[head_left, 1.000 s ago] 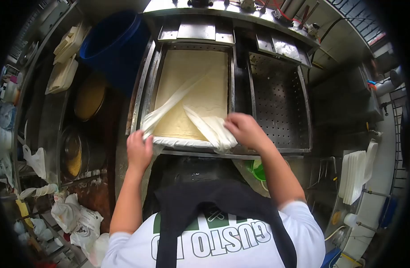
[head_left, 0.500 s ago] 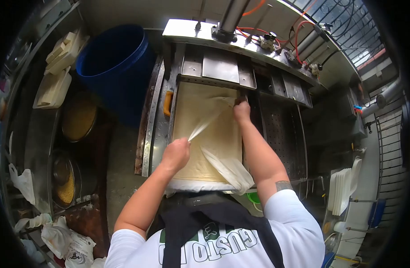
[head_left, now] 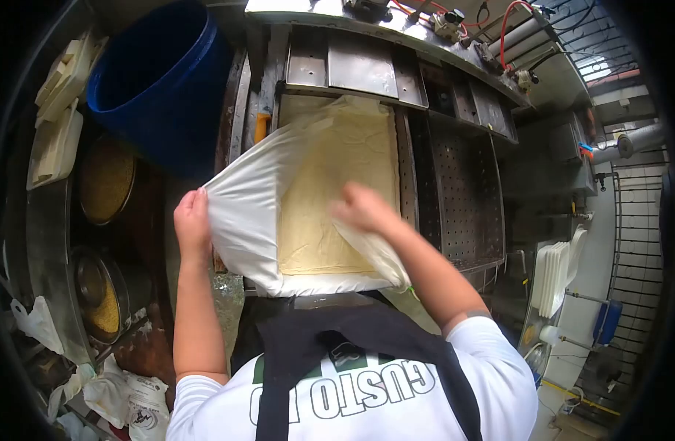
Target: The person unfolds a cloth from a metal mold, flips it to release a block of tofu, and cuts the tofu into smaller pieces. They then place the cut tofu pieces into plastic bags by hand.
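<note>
While the left hand [head_left: 194, 213] is clamped on a corner of the white cloth [head_left: 246, 209], its fingertips together with the fabric pinched between them, the cloth is drawn taut past the left side of the metal frame [head_left: 404, 165], fanning out from that pinch toward the far end and the near-left corner. Inside the frame lies the pale slab [head_left: 315, 202], flat and wrinkled on top, with the cloth along its near edge and partly over its far end. Above the slab, the right hand [head_left: 363, 209] is curled in and blurred by motion; a twisted length of cloth runs from beneath it to the near-right corner, but whether the fingers are closed on it, I cannot tell. Right of the frame sits a perforated tray [head_left: 466, 213]; near the frame's far-left side is an orange handle [head_left: 261, 127], touched by neither hand.
</note>
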Demonstrator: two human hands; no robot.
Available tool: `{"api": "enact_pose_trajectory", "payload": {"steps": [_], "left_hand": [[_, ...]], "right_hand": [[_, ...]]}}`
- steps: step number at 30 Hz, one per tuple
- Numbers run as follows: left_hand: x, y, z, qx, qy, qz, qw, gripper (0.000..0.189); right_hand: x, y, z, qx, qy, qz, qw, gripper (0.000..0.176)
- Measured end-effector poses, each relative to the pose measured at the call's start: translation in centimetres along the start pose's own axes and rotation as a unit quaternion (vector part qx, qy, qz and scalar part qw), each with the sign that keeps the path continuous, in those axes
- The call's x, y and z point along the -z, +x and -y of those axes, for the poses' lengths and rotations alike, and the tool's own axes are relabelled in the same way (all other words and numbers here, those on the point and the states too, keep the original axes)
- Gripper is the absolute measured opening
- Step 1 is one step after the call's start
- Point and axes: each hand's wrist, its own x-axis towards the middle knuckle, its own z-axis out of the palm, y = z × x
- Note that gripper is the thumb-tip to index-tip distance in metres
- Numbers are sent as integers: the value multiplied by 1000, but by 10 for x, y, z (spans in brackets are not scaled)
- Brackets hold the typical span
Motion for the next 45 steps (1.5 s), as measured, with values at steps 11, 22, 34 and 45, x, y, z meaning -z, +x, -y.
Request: {"api": "enact_pose_trajectory", "payload": {"steps": [11, 22, 34, 45], "left_hand": [[17, 17, 24, 76, 224, 64, 969, 22], [-239, 120, -17, -262, 608, 324, 676, 35], [-127, 267, -82, 25, -133, 33, 990, 20], [-235, 204, -39, -455, 447, 222, 738, 41]], "right_hand": [[109, -105, -147, -154, 530, -468, 690, 5], [46, 110, -86, -52, -62, -273, 959, 30], [138, 180, -226, -193, 714, -338, 582, 15], [113, 221, -223, 41, 236, -224, 945, 46]]}}
